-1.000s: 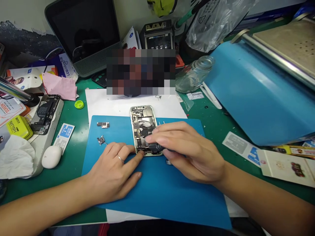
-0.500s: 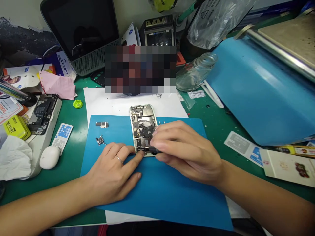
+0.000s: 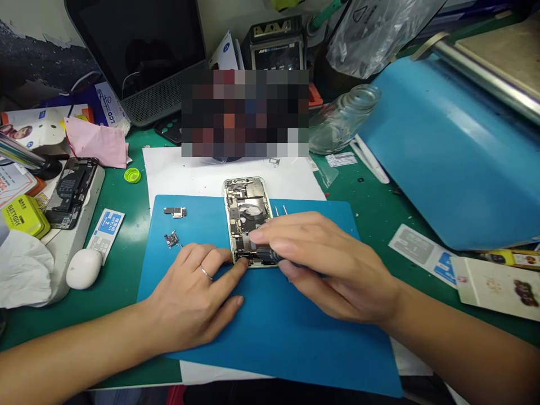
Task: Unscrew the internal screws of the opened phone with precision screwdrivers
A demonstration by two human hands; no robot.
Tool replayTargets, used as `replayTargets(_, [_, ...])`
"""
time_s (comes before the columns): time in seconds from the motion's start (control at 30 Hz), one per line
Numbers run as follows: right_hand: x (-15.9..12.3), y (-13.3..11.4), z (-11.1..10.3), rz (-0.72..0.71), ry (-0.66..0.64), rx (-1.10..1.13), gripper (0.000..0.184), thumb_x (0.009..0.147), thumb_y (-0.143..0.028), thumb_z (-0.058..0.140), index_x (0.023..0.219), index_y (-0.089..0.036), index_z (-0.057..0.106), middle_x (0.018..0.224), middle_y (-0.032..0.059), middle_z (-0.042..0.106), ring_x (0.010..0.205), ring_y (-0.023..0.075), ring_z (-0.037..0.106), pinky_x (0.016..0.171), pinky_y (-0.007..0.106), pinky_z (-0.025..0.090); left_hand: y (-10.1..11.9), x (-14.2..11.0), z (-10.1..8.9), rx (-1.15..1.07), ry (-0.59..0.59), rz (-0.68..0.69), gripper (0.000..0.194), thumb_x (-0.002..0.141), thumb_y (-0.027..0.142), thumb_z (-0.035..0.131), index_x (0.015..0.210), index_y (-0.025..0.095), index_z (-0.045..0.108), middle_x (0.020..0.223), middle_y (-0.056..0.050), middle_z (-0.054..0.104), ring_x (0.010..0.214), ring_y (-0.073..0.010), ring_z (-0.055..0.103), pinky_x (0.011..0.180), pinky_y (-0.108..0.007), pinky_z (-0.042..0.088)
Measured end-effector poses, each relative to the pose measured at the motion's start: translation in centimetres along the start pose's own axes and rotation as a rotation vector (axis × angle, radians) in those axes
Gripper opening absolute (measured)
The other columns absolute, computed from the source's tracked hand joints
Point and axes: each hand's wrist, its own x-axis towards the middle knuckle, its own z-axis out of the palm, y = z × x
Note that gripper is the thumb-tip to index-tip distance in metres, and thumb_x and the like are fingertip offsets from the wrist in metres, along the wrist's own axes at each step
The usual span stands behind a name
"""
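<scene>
An opened smartphone (image 3: 253,196) with its inner parts exposed lies on a blue mat (image 3: 261,326). My left hand (image 3: 196,292) rests on the mat at its lower left, fingers stretched and apart, index fingertip touching the phone's bottom end. My right hand (image 3: 337,264) holds a short black screwdriver (image 3: 266,255) between thumb and fingers over the phone's lower right corner. The tool's tip is hard to make out. Left of the phone lie a small metal plate (image 3: 175,212) and a small silver part (image 3: 171,239). Thin pins (image 3: 284,210) show beyond my right hand.
At left, another opened phone (image 3: 71,194) lies on a white box, near a white earbud case (image 3: 84,269) and a green cap (image 3: 132,175). A tipped glass jar (image 3: 343,121), white tweezers (image 3: 369,160) and a large blue sheet (image 3: 442,169) occupy the right. Behind stands a dark screen (image 3: 139,50).
My right hand's fingers have loosened and shifted along the screwdriver, showing more of its black handle. My left hand keeps its place. The view has shifted slightly.
</scene>
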Motion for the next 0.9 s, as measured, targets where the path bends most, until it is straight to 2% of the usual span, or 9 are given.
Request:
replayTargets(0.07, [-0.02, -0.01, -0.03, 0.011, -0.002, 0.023, 0.036, 0.094, -0.001, 0.052, 0.128, -0.012, 0.056, 0.114, 0.0137, 0.075, 0.111, 0.018, 0.071, 0.1, 0.036, 0.059, -0.02, 0.04, -0.01, 0.0, -0.003, 0.002, 0.043, 0.102, 0.027, 0.055, 0.141, 0.008, 0.055, 0.124, -0.016, 0.06, 0.105, -0.0296, 0.054, 0.089, -0.047, 0.045])
replayTargets(0.23, [-0.01, 0.16, -0.04, 0.076, 0.006, 0.028, 0.035, 0.096, -0.006, 0.058, 0.129, -0.017, 0.056, 0.103, 0.0086, 0.077, 0.096, 0.0163, 0.073, 0.09, 0.034, 0.062, -0.1, 0.06, 0.04, 0.005, -0.004, 0.006, 0.044, 0.102, 0.027, 0.055, 0.141, 0.008, 0.054, 0.123, -0.016, 0.06, 0.105, -0.0299, 0.054, 0.089, -0.047, 0.044])
replayTargets(0.33, [-0.04, 0.28, -0.15, 0.058, 0.019, 0.03, 0.034, 0.096, -0.01, 0.059, 0.13, -0.013, 0.056, 0.105, 0.012, 0.076, 0.1, 0.0177, 0.073, 0.092, 0.034, 0.061, -0.1, 0.05, 0.05, 0.011, -0.005, 0.003, 0.043, 0.102, 0.027, 0.055, 0.14, 0.007, 0.055, 0.123, -0.016, 0.06, 0.104, -0.0301, 0.054, 0.088, -0.047, 0.044])
replayTargets(0.4, [-0.09, 0.25, -0.21, 0.029, 0.012, 0.04, 0.035, 0.096, -0.006, 0.056, 0.13, -0.011, 0.055, 0.109, 0.0141, 0.076, 0.105, 0.0184, 0.072, 0.096, 0.036, 0.06, -0.08, 0.07, 0.03, 0.011, -0.005, 0.007, 0.043, 0.102, 0.027, 0.055, 0.14, 0.007, 0.055, 0.123, -0.016, 0.06, 0.103, -0.0298, 0.054, 0.088, -0.047, 0.044])
replayTargets(0.5, [-0.18, 0.09, -0.25, 0.022, -0.016, 0.054, 0.039, 0.096, -0.002, 0.052, 0.133, -0.014, 0.054, 0.112, 0.0126, 0.076, 0.104, 0.0178, 0.073, 0.098, 0.038, 0.061, -0.05, 0.14, 0.0, 0.01, -0.005, 0.01, 0.042, 0.102, 0.027, 0.055, 0.139, 0.007, 0.055, 0.123, -0.016, 0.06, 0.103, -0.0296, 0.054, 0.086, -0.047, 0.045])
replayTargets(0.7, [-0.22, 0.07, -0.21, 0.033, -0.007, 0.073, 0.045, 0.097, -0.004, 0.053, 0.139, -0.017, 0.049, 0.111, 0.0113, 0.077, 0.098, 0.0173, 0.074, 0.092, 0.038, 0.063, -0.11, 0.06, -0.02, 0.011, 0.0, 0.01, 0.042, 0.102, 0.027, 0.055, 0.139, 0.007, 0.054, 0.123, -0.016, 0.06, 0.104, -0.0295, 0.054, 0.087, -0.047, 0.045])
replayTargets(0.9, [-0.45, 0.37, 0.35, 0.001, 0.035, -0.003, 0.061, 0.091, -0.003, 0.062, 0.147, -0.017, 0.043, 0.11, 0.013, 0.077, 0.1, 0.0202, 0.075, 0.082, 0.036, 0.064, -0.07, 0.0, 0.03, 0.017, -0.005, 0.008, 0.043, 0.102, 0.028, 0.055, 0.14, 0.009, 0.054, 0.122, -0.016, 0.061, 0.105, -0.0295, 0.054, 0.089, -0.047, 0.045])
